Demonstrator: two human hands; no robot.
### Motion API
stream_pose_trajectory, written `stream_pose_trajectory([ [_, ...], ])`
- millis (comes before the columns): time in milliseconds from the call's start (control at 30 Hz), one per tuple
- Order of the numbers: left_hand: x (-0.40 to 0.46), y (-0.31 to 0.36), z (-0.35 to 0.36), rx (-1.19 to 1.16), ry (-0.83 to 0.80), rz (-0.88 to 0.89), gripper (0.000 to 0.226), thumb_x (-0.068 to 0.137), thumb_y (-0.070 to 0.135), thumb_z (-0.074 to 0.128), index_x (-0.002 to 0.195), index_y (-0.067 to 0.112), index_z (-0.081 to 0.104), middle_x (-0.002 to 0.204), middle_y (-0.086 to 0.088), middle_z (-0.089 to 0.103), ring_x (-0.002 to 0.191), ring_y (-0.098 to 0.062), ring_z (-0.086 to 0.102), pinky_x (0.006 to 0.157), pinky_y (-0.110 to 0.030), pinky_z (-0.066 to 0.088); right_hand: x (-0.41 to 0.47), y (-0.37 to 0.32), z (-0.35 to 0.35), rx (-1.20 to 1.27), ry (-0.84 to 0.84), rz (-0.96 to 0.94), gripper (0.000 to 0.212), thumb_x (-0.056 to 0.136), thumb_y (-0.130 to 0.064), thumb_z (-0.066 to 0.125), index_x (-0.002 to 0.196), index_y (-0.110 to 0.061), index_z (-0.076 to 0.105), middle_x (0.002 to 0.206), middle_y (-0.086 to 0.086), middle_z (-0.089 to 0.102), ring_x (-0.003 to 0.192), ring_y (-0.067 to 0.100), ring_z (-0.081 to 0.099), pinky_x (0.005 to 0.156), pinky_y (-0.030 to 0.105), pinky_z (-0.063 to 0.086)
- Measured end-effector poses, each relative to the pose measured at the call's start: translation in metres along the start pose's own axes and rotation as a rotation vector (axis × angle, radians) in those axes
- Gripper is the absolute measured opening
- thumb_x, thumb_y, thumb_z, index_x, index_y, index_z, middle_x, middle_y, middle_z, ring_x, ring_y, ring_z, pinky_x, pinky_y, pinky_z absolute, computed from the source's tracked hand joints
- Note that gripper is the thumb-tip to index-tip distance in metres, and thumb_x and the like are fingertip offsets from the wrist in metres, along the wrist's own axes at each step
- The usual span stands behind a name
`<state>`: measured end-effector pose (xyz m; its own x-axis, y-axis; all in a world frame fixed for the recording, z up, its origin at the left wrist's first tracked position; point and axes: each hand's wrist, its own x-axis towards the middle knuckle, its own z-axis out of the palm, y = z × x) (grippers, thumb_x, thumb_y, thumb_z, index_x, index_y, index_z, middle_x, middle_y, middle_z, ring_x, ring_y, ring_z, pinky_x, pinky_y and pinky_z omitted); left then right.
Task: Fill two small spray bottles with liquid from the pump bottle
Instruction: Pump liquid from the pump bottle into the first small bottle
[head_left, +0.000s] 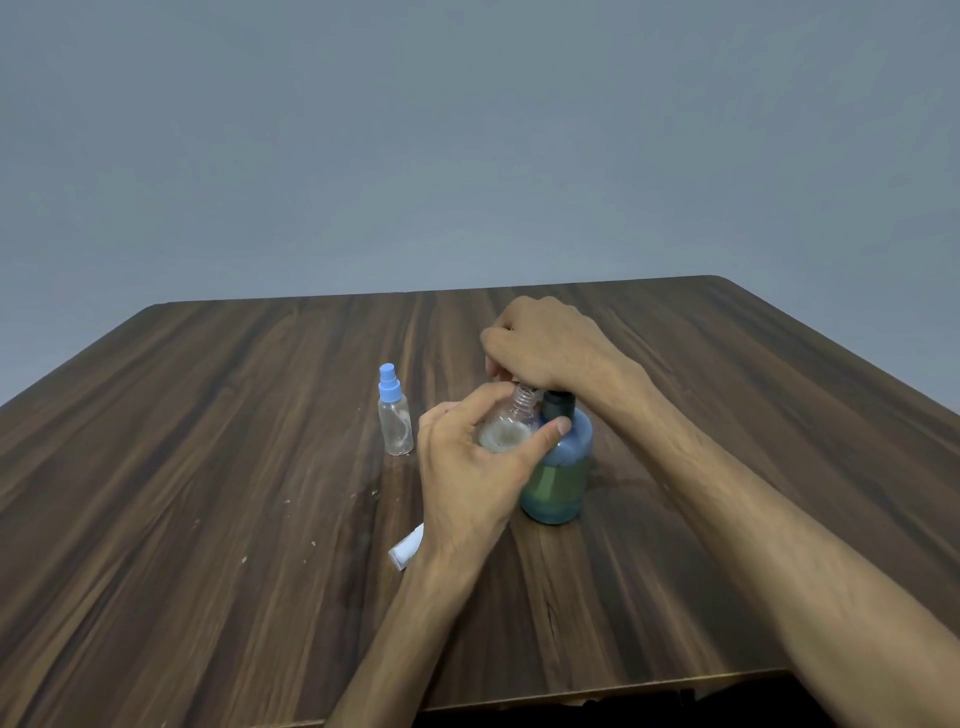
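While pumping: right hand (545, 343) clenched over the pump bottle (558, 467) head.
Left hand (467, 467): gripped an uncapped spray bottle (511, 421) at the spout.
Worktop (208, 467): second spray bottle (395, 413) stood capped, left.

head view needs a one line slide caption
Left hand tilts an uncapped spray bottle under the pump bottle while the right hand covers its pump; a capped spray bottle stands beside.
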<state>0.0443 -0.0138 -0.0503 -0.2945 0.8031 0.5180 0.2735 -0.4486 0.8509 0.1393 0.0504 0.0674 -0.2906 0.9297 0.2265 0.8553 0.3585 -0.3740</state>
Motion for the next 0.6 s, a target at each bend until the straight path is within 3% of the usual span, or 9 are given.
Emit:
stream_pose_trajectory([
  [133, -0.0012, -0.0005, -0.0009, 0.007, 0.001, 0.007, 0.041, 0.067, 0.063, 0.089, 0.098, 0.039, 0.079, 0.092, 0.012, 0.081, 0.106, -0.036, 0.075, 0.093, -0.058, 0.061, 0.0002, -0.0016, -0.0027, 0.017, 0.108, -0.03, 0.037, 0.09, -0.03, 0.049, 0.086, -0.007, 0.078, 0.073, 0.002, 0.077, 0.07, 0.024, 0.067, 0.068, 0.033, 0.051],
  [267, -0.0002, -0.0003, -0.001, 0.002, 0.003, 0.001, 0.042, 0.067, 0.063, 0.09, 0.098, 0.036, 0.081, 0.094, 0.009, 0.082, 0.106, -0.036, 0.075, 0.094, -0.058, 0.062, -0.0004, 0.0003, 0.0021, -0.01, 0.042, -0.018, 0.037, 0.09, -0.031, 0.049, 0.083, -0.011, 0.079, 0.078, 0.001, 0.079, 0.08, 0.026, 0.073, 0.071, 0.034, 0.054],
  [400, -0.0019, 0.0009, -0.0014, 0.015, -0.002, 0.015, 0.041, 0.067, 0.063, 0.089, 0.098, 0.039, 0.078, 0.091, 0.012, 0.081, 0.104, -0.033, 0.076, 0.092, -0.058, 0.061, -0.001, -0.0003, -0.0018, 0.023, 0.17, -0.046, 0.035, 0.092, -0.028, 0.05, 0.084, -0.006, 0.076, 0.071, 0.004, 0.075, 0.069, 0.025, 0.065, 0.063, 0.031, 0.046],
  [533, 0.0, 0.0033, -0.0007, 0.0, 0.005, 0.026, 0.04, 0.068, 0.059, 0.089, 0.098, 0.035, 0.079, 0.089, 0.011, 0.081, 0.097, -0.029, 0.077, 0.091, -0.059, 0.061, -0.0003, 0.0001, 0.0011, -0.022, 0.064, -0.026, 0.037, 0.091, -0.03, 0.048, 0.086, -0.009, 0.079, 0.079, 0.003, 0.079, 0.08, 0.027, 0.071, 0.072, 0.035, 0.053],
  [600, -0.0006, 0.0027, -0.001, 0.005, 0.006, 0.027, 0.04, 0.068, 0.06, 0.089, 0.098, 0.035, 0.079, 0.089, 0.011, 0.081, 0.098, -0.029, 0.077, 0.091, -0.059, 0.061, -0.0004, -0.0005, -0.0007, -0.006, 0.116, -0.041, 0.037, 0.091, -0.029, 0.049, 0.085, -0.007, 0.078, 0.079, 0.007, 0.079, 0.074, 0.024, 0.069, 0.071, 0.034, 0.051],
])
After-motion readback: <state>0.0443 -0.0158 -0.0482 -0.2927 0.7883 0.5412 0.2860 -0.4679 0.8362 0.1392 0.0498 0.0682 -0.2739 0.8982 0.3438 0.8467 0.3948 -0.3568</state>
